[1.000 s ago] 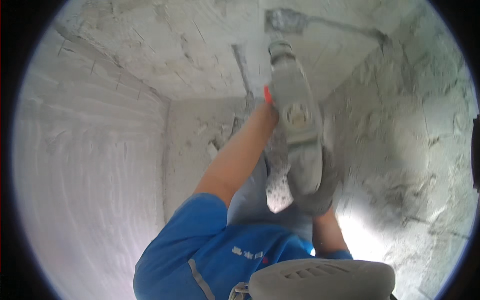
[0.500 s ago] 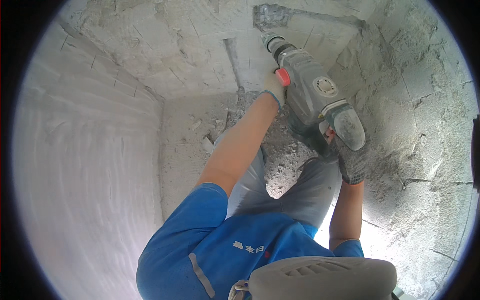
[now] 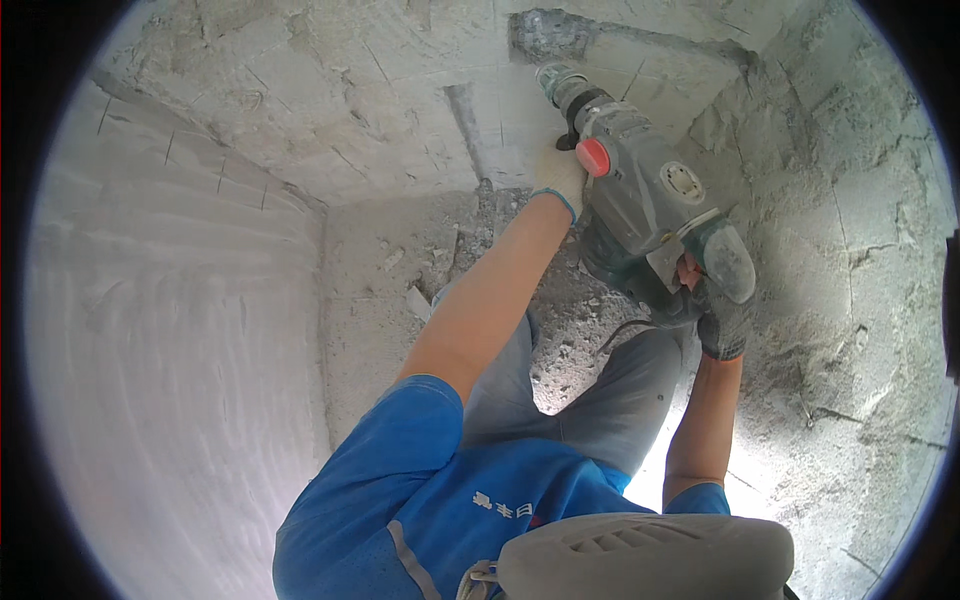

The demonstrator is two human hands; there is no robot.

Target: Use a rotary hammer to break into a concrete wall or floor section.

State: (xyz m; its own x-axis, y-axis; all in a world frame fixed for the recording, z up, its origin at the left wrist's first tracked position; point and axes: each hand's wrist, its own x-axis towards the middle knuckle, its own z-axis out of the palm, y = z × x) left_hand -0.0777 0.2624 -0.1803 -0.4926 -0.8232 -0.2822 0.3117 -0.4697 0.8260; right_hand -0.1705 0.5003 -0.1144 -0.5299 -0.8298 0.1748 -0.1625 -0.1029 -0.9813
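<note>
A dusty dark grey-green rotary hammer [image 3: 640, 185] with a red knob near its front lies slantwise before me, its chuck pointing at the far wall. My left hand [image 3: 560, 174], in a pale glove with a blue-edged cuff, is closed at the tool's front, around its side handle. At the back end, my right hand [image 3: 724, 322] wraps the rear handle in a dark grey glove; the tool body partly hides its fingers. The chuck [image 3: 560, 82] sits just below a rough chiselled hollow [image 3: 548, 36] in the far wall. Whether a bit touches the wall cannot be seen.
A narrow groove [image 3: 464, 130] runs down the far wall to the floor. Broken rubble [image 3: 570, 350] covers the floor between my legs. A smooth grey wall [image 3: 180, 330] stands at left, a rough plastered wall [image 3: 850, 250] close at right. A dark cord [image 3: 622, 334] trails below the tool.
The rotary hammer and both hands have shifted a little to the right. Both hands keep their hold on it.
</note>
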